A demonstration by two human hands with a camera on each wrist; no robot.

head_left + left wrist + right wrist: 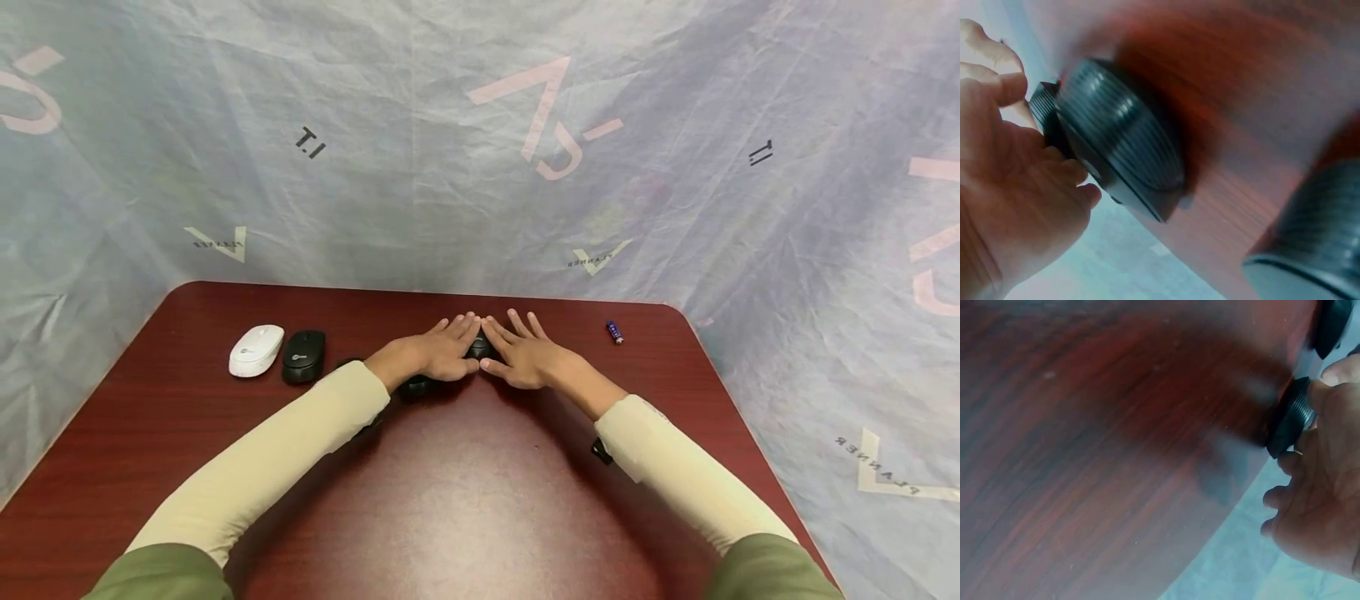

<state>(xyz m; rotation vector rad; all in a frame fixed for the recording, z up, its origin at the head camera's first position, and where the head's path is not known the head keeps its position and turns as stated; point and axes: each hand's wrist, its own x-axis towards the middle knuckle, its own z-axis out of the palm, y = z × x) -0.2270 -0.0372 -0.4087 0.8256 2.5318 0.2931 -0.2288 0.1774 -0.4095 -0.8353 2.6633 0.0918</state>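
Observation:
Both hands are at the far middle of the table around a black computer mouse (478,347). My left hand (446,350) lies against its left side with straight fingers, and the right hand (528,357) flanks it on the right, fingers straight and spread. The fingertips of the two hands almost meet beyond the mouse, and the thumbs point at each other in front of it. A second black mouse (415,386) shows partly below the left wrist; the left wrist view has it large (1122,131). In the right wrist view, the ribbed side of the black mouse (1292,419) is next to the fingers.
A white mouse (257,351) and another black mouse (303,357) stand side by side at the far left. One more black mouse (1316,231) is partly hidden by the left forearm. A small blue battery (615,332) lies at the far right. Behind the table hangs a printed cloth (360,208).

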